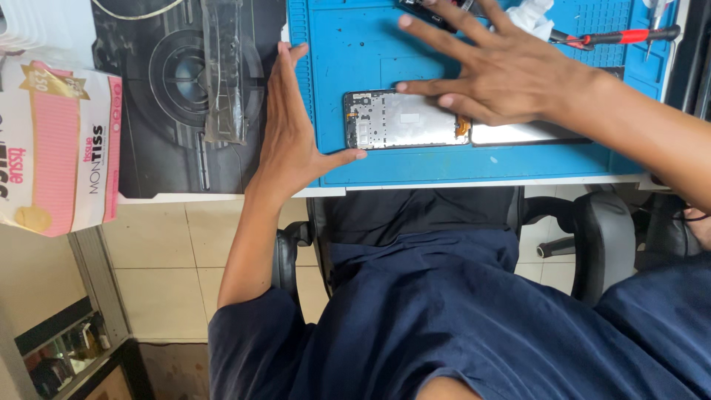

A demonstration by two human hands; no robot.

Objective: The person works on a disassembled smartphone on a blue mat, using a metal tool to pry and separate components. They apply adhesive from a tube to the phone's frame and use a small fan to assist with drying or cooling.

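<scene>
An opened smartphone [404, 118] lies on a blue work mat [355, 44], its inner frame and circuit board showing, with a silvery panel [518, 134] joined at its right end. My left hand [287, 126] lies flat on the mat's left edge, fingers together, its thumb stretched toward the phone's lower left corner. My right hand [500, 70] hovers with fingers spread wide over the phone's right half. Its thumb rests along the phone's upper edge and the palm covers part of the silvery panel. Neither hand grips anything.
A pink and white tissue pack [59, 148] sits at the far left beside a dark printed sheet [170, 148] with a clear plastic strip [222, 74] on it. A red-handled tool [622, 35] and white tissue [535, 15] lie at the mat's far right. A black chair [603, 237] is under me.
</scene>
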